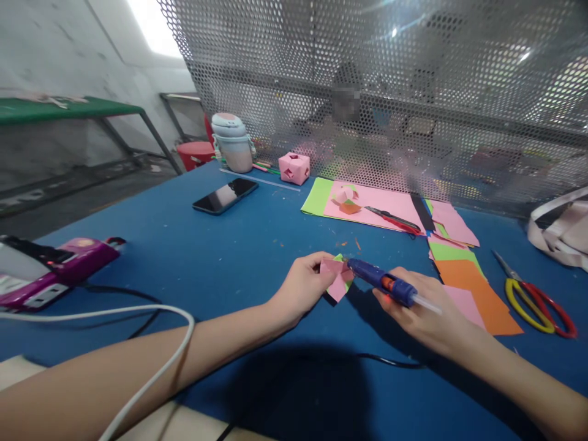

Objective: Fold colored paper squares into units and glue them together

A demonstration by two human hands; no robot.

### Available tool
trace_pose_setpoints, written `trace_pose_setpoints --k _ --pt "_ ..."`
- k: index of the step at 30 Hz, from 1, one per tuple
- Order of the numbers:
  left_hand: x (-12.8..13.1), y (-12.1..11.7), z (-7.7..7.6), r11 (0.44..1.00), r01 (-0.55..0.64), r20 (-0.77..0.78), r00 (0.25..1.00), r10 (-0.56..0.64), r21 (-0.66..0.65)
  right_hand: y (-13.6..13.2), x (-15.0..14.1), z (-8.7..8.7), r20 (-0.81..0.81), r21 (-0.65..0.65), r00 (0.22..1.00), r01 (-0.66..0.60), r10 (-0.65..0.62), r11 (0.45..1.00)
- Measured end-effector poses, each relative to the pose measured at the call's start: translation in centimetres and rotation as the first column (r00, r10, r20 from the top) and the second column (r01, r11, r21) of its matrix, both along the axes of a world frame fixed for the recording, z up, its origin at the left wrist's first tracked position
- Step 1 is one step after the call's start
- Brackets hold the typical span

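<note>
In the middle of the blue table, my left hand (305,285) pinches a small folded pink and green paper piece (337,285) between thumb and fingers. From the right, my right hand (420,306) is wrapped round a blue hot glue gun (381,280), with a clear glue stick poking out of its back end. The gun's nozzle points left and is at the upper right edge of the paper piece; whether it touches is too small to tell. An orange-red light glows on the gun's body. My right hand's fingers partly hide its handle.
Scissors (535,300) and orange paper (480,294) lie at right. Behind are pink sheets (390,205), a utility knife (397,220), a pink paper cube (294,168), a phone (225,196) and a bottle (233,144). A purple power strip (64,269) and white cable (169,307) lie left.
</note>
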State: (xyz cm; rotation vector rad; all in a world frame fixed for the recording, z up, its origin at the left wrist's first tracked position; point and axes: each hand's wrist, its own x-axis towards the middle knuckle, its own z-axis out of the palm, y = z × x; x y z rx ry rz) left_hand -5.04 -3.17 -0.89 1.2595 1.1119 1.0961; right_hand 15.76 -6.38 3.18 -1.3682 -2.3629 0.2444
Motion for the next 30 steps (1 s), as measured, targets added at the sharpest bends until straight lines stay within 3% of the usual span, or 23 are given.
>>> trace_pose_setpoints --k 30 --pt "0.03 0.00 0.06 1.000 -0.005 -0.024 1.000 0.005 0.021 -0.26 0.01 0.40 0.006 0.009 1.000 -0.005 0.005 1.000"
